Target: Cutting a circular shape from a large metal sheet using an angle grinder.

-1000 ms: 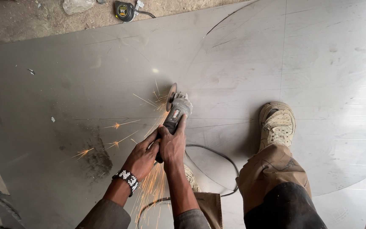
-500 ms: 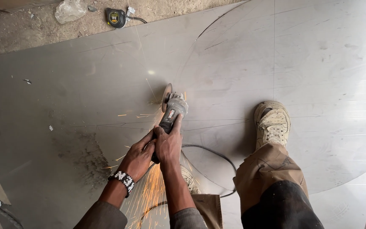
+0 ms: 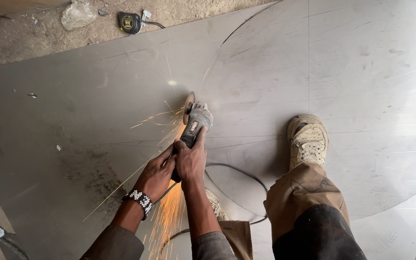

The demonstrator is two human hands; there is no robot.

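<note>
Head view, single entry.

Angle grinder [image 3: 194,126]: grey-bodied, dark handle, disc at its 11 o'clock end set edge-down on the sheet; lies just left of frame centre, along a curved cut line in the metal. Orange sparks [image 3: 167,212] stream from the disc toward 6 and 7 o'clock, passing between the forearms.

Right hand [image 3: 191,161]: fingers wrapped tight round the grinder handle, thumb on top, at 6 o'clock of the grinder body.

Left hand [image 3: 156,174]: fingers curled onto the rear of the same handle, pressed against the right hand at its 8 o'clock. Beaded black-and-white wristband [image 3: 139,200] on that wrist.

Steel sheet [image 3: 63,120]: large, grey, scuffed, fills most of the frame; a circular outline is partly cut into it, the round part [image 3: 352,72] lying from 12 to 4 o'clock.

Power cable [image 3: 239,173]: black, loops from the grinder toward 5 o'clock across the sheet.

Shoe [image 3: 307,140]: pale, worn, planted on the round part at 3 o'clock of the grinder; khaki trouser leg [image 3: 304,197] below it. A second shoe [image 3: 215,204] shows partly under the right forearm.

Tape measure [image 3: 129,22]: black and yellow, on the dirt floor at 11 o'clock, beside a crumpled clear plastic bag [image 3: 77,14].
</note>
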